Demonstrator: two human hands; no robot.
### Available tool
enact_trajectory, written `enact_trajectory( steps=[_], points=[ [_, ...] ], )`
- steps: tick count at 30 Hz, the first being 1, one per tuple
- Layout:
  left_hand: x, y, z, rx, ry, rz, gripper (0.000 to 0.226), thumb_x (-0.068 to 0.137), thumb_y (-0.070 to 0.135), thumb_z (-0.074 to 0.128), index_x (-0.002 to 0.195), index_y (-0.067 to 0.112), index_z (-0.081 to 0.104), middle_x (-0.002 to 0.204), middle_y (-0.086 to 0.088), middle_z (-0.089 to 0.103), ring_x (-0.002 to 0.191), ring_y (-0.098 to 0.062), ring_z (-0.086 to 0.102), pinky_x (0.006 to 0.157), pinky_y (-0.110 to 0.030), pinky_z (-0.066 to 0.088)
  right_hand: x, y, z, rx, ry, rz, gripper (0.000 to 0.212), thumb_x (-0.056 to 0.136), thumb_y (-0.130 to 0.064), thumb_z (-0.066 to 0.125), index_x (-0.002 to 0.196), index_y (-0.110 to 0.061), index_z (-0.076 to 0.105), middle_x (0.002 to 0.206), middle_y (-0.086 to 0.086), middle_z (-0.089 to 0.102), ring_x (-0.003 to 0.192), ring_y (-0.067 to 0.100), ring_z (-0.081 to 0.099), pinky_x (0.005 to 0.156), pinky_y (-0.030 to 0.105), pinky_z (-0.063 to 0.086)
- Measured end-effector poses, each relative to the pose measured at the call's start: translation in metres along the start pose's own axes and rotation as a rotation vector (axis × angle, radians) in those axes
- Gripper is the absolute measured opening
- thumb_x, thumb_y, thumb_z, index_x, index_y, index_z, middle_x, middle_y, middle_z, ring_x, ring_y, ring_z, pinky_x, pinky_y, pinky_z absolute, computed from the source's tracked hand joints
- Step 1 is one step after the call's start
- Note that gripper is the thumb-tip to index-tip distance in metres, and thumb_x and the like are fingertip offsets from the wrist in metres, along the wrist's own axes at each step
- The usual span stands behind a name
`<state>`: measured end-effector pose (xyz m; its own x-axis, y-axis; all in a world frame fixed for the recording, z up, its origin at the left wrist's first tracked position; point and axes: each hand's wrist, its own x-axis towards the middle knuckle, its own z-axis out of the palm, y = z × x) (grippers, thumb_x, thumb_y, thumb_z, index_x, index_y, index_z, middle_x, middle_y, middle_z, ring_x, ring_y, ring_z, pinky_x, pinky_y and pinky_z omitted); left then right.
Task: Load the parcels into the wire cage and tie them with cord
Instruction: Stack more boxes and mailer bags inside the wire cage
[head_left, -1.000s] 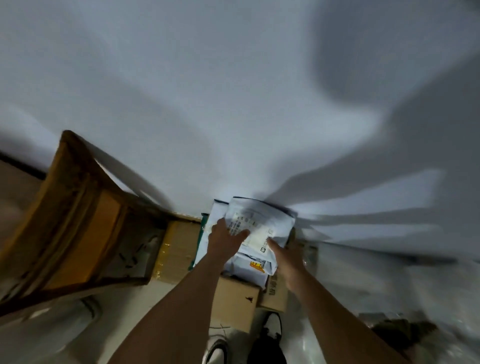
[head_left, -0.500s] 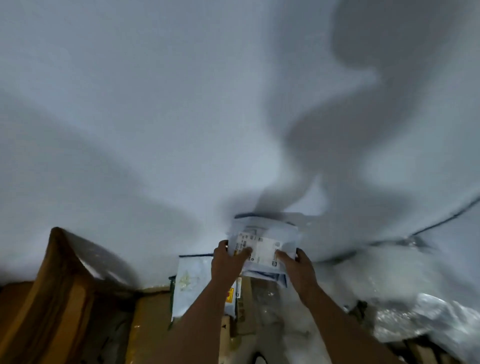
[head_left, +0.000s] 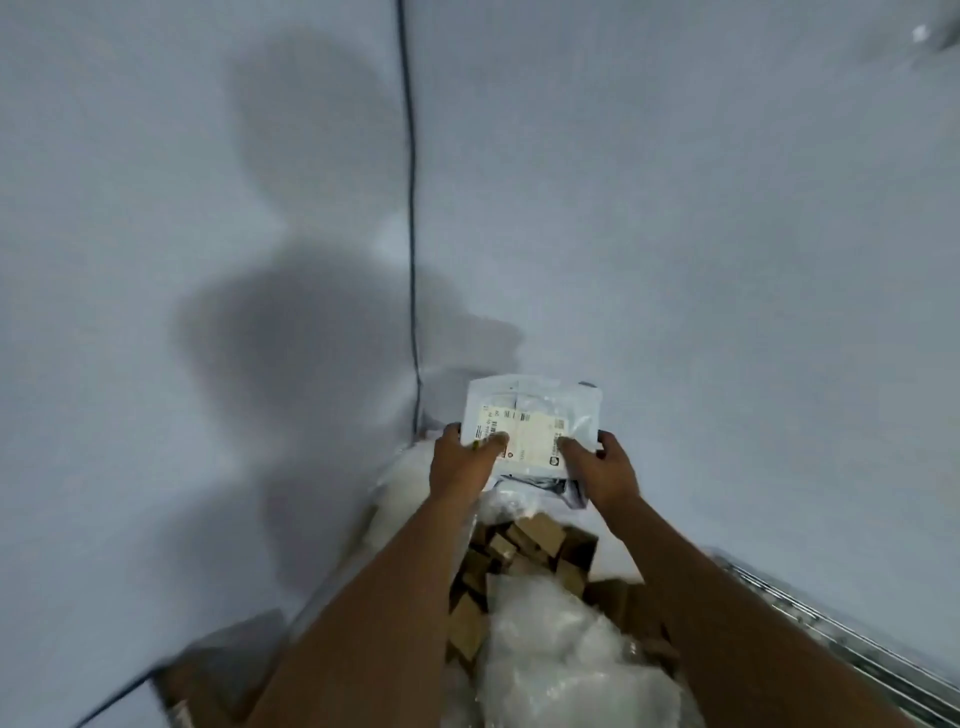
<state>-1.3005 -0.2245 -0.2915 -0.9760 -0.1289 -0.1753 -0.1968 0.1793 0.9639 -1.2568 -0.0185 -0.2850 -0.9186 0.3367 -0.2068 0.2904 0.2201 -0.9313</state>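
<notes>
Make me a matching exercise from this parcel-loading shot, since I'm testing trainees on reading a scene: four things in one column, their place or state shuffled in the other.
Things:
1. white parcel
2. brown boxes
3. dark cable
4. clear plastic bags

Places or states:
A. runs down the wall
B. held at both sides by the left hand and right hand
C. crumpled, near the camera between the forearms
D. piled below the held parcel

Pairs: 1-B, 2-D, 3-A, 4-C

White plastic parcel (head_left: 535, 415), label up, held above brown boxes (head_left: 524, 551); wire cage (head_left: 831, 623) rail at right
</notes>
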Motion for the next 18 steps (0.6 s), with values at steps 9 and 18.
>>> enact_trajectory(
  steps=[9, 18],
  points=[
    [-0.167, -0.047, 0.394, 0.106, -0.426, -0.105, 0.058, 0.085, 0.053, 0.073, 0.128, 0.020, 0.053, 0.124, 0.001, 0.066, 0.099, -0.019, 0.066, 0.075, -0.029, 0.054, -0.027, 0.204, -0.364, 0.002, 0.366, 0.231, 0.059, 0.075, -0.065, 0.069, 0.118, -0.029, 0.054, 0.095, 0.012, 0.074, 0.067, 0.032, 0.066, 0.067, 0.043, 0.057],
    [-0.278, -0.271, 0.542, 0.473, -0.574, -0.361, 0.056, 0.099, 0.042, 0.058, 0.148, 0.017, 0.045, 0.140, -0.007, 0.058, 0.111, -0.023, 0.059, 0.090, -0.033, 0.046, -0.088, 0.493, -0.425, 0.057, 0.351, 0.607, 0.046, 0.092, -0.046, 0.071, 0.126, -0.019, 0.056, 0.104, 0.007, 0.072, 0.083, 0.024, 0.071, 0.063, 0.035, 0.059]
  ],
)
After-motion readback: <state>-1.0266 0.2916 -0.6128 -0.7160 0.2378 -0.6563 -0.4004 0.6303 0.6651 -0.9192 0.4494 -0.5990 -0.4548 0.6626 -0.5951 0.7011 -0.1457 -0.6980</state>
